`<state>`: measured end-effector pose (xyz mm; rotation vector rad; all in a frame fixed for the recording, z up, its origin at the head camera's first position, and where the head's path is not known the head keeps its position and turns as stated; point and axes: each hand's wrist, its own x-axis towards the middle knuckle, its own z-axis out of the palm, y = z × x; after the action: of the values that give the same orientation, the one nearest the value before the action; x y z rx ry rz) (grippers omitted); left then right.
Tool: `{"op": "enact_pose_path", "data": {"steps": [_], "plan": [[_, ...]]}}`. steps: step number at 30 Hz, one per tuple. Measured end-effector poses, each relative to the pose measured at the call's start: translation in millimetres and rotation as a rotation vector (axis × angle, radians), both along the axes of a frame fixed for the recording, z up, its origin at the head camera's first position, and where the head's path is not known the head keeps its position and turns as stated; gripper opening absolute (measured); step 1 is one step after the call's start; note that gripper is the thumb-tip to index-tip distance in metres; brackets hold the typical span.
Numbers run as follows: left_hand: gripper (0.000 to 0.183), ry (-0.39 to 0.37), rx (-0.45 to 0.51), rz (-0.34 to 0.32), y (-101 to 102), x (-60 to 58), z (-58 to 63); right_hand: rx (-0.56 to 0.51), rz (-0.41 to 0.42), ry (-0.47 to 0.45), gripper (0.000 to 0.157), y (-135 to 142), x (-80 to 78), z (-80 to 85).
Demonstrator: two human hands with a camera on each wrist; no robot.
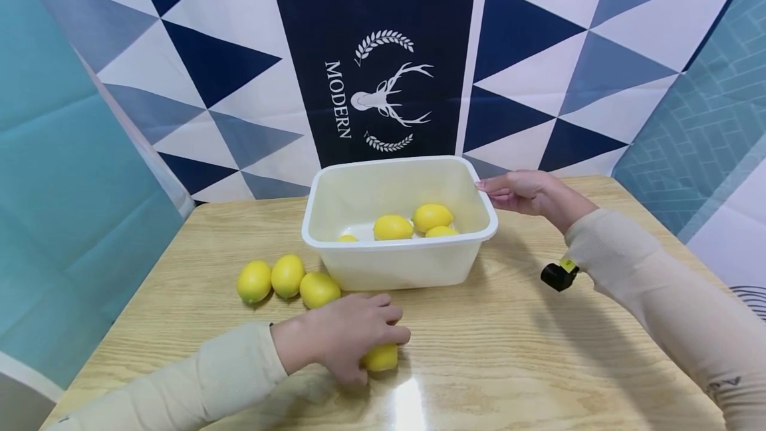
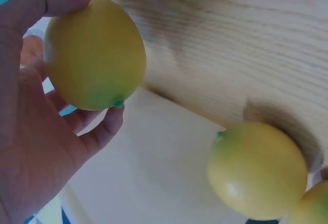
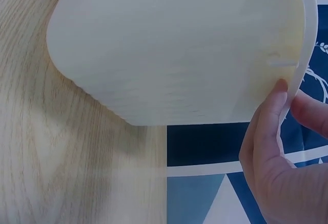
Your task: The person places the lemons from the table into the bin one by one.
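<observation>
My left hand (image 1: 350,332) grips a yellow lemon (image 1: 382,358) low over the table, in front of the white plastic tub (image 1: 395,268). In the left wrist view that lemon (image 2: 97,55), with its green tip, lies between thumb and fingers. At the tub's right side, my right hand (image 1: 526,193) pinches the rim; the right wrist view shows fingers under the lip and the thumb on the other side. Several lemons (image 1: 393,227) lie inside the tub, some partly hidden by its front wall. Three more lemons (image 1: 288,276) sit in a row left of the tub, near the left forearm.
All of this stands on a wood-grain table (image 1: 509,351). A patterned cloth (image 1: 520,52) with triangles and a deer head hangs behind it, close to the tub. Teal sheeting (image 1: 78,171) borders the left side. A small black device (image 1: 559,276) is fixed at the right cuff.
</observation>
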<state>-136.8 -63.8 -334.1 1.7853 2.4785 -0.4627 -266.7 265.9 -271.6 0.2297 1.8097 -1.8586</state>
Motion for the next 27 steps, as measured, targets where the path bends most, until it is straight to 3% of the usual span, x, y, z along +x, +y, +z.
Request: {"op": "enact_pose_path", "data": {"steps": [11,19,27], "plan": [[0.055,0.04,0.023,0.018,-2,7.5,20.8,0.064,0.017,0.037,0.017,-4,-4.4,5.5],[0.054,-0.017,0.037,0.087,-2,12.6,36.2,0.1,0.043,0.033,0.016,-1,-2.2,4.2],[0.049,-0.108,0.064,0.149,-5,12.7,64.0,0.103,0.038,0.05,0.016,0,-2.0,5.2]]}}
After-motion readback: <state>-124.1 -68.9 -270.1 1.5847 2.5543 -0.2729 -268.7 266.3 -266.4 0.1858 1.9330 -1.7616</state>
